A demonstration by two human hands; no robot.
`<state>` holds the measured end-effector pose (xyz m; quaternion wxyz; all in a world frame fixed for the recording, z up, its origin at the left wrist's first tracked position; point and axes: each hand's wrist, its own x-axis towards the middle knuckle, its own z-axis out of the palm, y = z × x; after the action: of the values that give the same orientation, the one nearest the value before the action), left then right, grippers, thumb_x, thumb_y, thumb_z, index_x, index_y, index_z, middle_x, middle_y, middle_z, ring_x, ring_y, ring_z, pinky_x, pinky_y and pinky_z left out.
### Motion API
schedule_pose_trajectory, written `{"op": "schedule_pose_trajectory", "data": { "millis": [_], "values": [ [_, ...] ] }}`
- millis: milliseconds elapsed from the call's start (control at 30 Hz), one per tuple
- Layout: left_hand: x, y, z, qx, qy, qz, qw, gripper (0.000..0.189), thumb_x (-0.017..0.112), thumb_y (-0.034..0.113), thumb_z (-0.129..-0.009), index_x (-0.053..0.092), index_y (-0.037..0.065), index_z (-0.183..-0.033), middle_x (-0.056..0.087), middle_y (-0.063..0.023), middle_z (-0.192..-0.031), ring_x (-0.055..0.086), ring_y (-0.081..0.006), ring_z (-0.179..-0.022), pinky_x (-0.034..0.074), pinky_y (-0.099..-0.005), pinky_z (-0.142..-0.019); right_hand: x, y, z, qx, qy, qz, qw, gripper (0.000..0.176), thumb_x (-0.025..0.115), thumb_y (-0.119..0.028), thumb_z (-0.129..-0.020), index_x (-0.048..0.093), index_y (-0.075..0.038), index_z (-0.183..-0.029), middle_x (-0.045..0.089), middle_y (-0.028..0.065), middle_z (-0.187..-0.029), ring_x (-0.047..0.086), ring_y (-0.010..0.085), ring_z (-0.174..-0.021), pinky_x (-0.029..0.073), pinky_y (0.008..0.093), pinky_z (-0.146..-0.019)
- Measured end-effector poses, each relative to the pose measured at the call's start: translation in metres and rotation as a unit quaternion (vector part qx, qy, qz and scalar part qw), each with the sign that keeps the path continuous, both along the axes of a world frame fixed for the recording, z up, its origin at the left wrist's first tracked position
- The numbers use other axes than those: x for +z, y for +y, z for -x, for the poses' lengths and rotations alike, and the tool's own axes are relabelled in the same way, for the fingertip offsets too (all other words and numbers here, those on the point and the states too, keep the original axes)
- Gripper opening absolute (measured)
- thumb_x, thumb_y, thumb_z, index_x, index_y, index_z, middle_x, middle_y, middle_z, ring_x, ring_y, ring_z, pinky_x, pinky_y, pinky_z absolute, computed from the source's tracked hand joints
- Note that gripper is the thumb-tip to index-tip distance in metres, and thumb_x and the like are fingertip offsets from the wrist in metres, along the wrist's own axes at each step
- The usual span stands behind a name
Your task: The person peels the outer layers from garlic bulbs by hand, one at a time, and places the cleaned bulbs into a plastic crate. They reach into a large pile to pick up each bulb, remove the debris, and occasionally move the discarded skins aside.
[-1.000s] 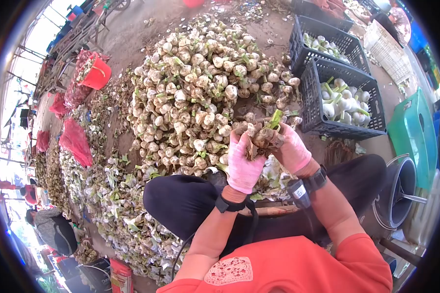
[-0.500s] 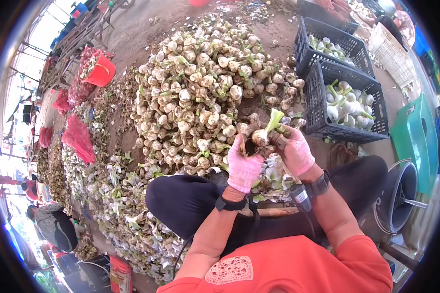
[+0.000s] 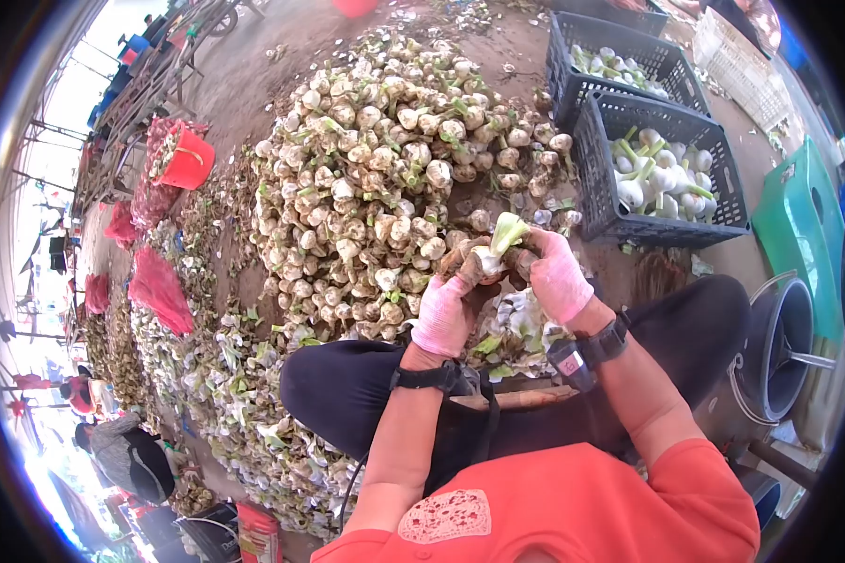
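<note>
Both of my hands wear pink gloves with brown, soiled fingers. Between them, over my lap, is a garlic bulb (image 3: 491,265) with a pale green cut stem (image 3: 509,231) pointing up. My left hand (image 3: 447,308) closes around the bulb's left side. On the other side, my right hand (image 3: 556,274) pinches at the bulb and the base of its stem. The fingers cover much of the bulb. Just beyond my hands spreads a big heap of unpeeled garlic (image 3: 357,178), and white and green peelings (image 3: 512,328) lie below them.
A black crate (image 3: 629,225) of cleaned garlic stands to the right, with another crate (image 3: 563,89) behind it. Near my right knee are a grey bucket (image 3: 770,361) and a green plastic container (image 3: 803,235). Peelings (image 3: 253,375) cover the left ground; a person (image 3: 131,460) sits far left.
My right hand has risen toward the stem base, and the bulb has turned and tilted between my hands. The view has shifted slightly, so the crates sit higher in it.
</note>
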<state>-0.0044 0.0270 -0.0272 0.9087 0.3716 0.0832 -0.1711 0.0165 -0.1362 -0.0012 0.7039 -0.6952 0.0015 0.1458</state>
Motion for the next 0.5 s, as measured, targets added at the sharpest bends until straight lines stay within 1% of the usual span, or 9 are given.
{"op": "schedule_pose_trajectory", "data": {
  "millis": [33, 100, 200, 300, 333, 367, 433, 467, 500],
  "values": [
    [0.003, 0.001, 0.001, -0.004, 0.001, -0.002, 1.0, 0.036, 0.058, 0.019, -0.091, 0.051, 0.003, -0.123, 0.061, -0.0076, -0.109, 0.06, -0.0201, -0.097, 0.05, -0.0351, -0.082, -0.001, -0.001, 0.0, -0.004, 0.001, -0.002, 1.0, 0.023, 0.052, 0.003, -0.085, 0.059, 0.005, -0.107, 0.065, 0.0073, -0.087, 0.056, 0.0096, -0.078, 0.047, 0.0243, -0.067],
    [0.01, 0.002, 0.001, -0.031, 0.015, -0.04, 0.999, 0.037, 0.059, 0.019, -0.091, 0.05, 0.005, -0.124, 0.06, -0.0073, -0.111, 0.06, -0.0197, -0.1, 0.05, -0.0352, -0.083, -0.007, -0.001, -0.001, -0.006, -0.098, 0.024, 0.995, 0.022, 0.052, 0.003, -0.085, 0.059, 0.005, -0.106, 0.066, 0.0074, -0.09, 0.057, 0.0104, -0.081, 0.048, 0.025, -0.072],
    [0.014, 0.005, 0.003, -0.069, -0.019, -0.071, 0.995, 0.045, 0.059, 0.02, -0.09, 0.045, 0.004, -0.13, 0.059, -0.0083, -0.114, 0.058, -0.0214, -0.104, 0.047, -0.0385, -0.09, -0.013, -0.001, -0.003, -0.011, -0.112, 0.01, 0.994, 0.022, 0.051, 0.004, -0.085, 0.058, 0.005, -0.105, 0.066, 0.0095, -0.093, 0.059, 0.0127, -0.085, 0.048, 0.0267, -0.078],
    [0.016, -0.001, 0.009, -0.057, -0.022, -0.088, 0.994, 0.046, 0.06, 0.017, -0.09, 0.043, 0.004, -0.131, 0.059, -0.0088, -0.114, 0.058, -0.0218, -0.104, 0.049, -0.0376, -0.087, -0.01, 0.0, 0.0, -0.029, -0.087, 0.028, 0.995, 0.023, 0.048, 0.007, -0.083, 0.057, 0.007, -0.104, 0.066, 0.0132, -0.095, 0.061, 0.0156, -0.087, 0.047, 0.0282, -0.082],
    [0.013, -0.002, 0.009, -0.061, -0.024, -0.082, 0.994, 0.047, 0.06, 0.014, -0.089, 0.042, 0.004, -0.132, 0.058, -0.0098, -0.117, 0.058, -0.0232, -0.105, 0.05, -0.0384, -0.089, -0.014, 0.003, 0.003, -0.069, -0.121, 0.055, 0.989, 0.026, 0.047, 0.009, -0.079, 0.058, 0.006, -0.102, 0.067, 0.0135, -0.093, 0.061, 0.0165, -0.084, 0.048, 0.0285, -0.079],
    [0.009, -0.004, 0.01, -0.065, -0.024, -0.083, 0.994, 0.047, 0.06, 0.014, -0.089, 0.042, 0.004, -0.132, 0.058, -0.0098, -0.117, 0.058, -0.0232, -0.105, 0.05, -0.0384, -0.089, -0.024, 0.001, -0.002, -0.073, -0.121, 0.055, 0.988, 0.026, 0.047, 0.009, -0.079, 0.058, 0.006, -0.102, 0.067, 0.0135, -0.093, 0.061, 0.0165, -0.084, 0.048, 0.0285, -0.079],
    [0.003, -0.007, 0.016, -0.084, -0.012, -0.043, 0.995, 0.043, 0.056, 0.008, -0.09, 0.043, 0.002, -0.131, 0.056, -0.0088, -0.119, 0.058, -0.0223, -0.106, 0.049, -0.039, -0.092, -0.056, -0.008, -0.02, -0.081, -0.072, 0.155, 0.982, 0.029, 0.046, 0.01, -0.076, 0.06, 0.003, -0.1, 0.067, 0.0129, -0.091, 0.063, 0.0177, -0.082, 0.049, 0.0289, -0.076],
    [0.006, -0.008, 0.019, -0.083, -0.045, 0.007, 0.995, 0.043, 0.055, 0.007, -0.091, 0.041, 0.004, -0.132, 0.054, -0.0104, -0.122, 0.055, -0.0244, -0.11, 0.048, -0.0414, -0.094, -0.071, -0.016, -0.027, -0.113, -0.107, 0.233, 0.96, 0.031, 0.046, 0.009, -0.075, 0.063, 0.001, -0.099, 0.067, 0.0125, -0.089, 0.063, 0.0186, -0.079, 0.049, 0.0294, -0.072],
    [0.011, -0.008, 0.018, -0.086, -0.046, 0.004, 0.995, 0.043, 0.055, 0.007, -0.091, 0.041, 0.004, -0.132, 0.054, -0.0104, -0.122, 0.055, -0.0244, -0.11, 0.048, -0.0414, -0.094, -0.086, -0.025, -0.027, -0.134, -0.042, 0.134, 0.981, 0.032, 0.046, 0.008, -0.074, 0.063, 0.002, -0.101, 0.067, 0.0123, -0.087, 0.062, 0.019, -0.079, 0.049, 0.0291, -0.073]
  ]
}}
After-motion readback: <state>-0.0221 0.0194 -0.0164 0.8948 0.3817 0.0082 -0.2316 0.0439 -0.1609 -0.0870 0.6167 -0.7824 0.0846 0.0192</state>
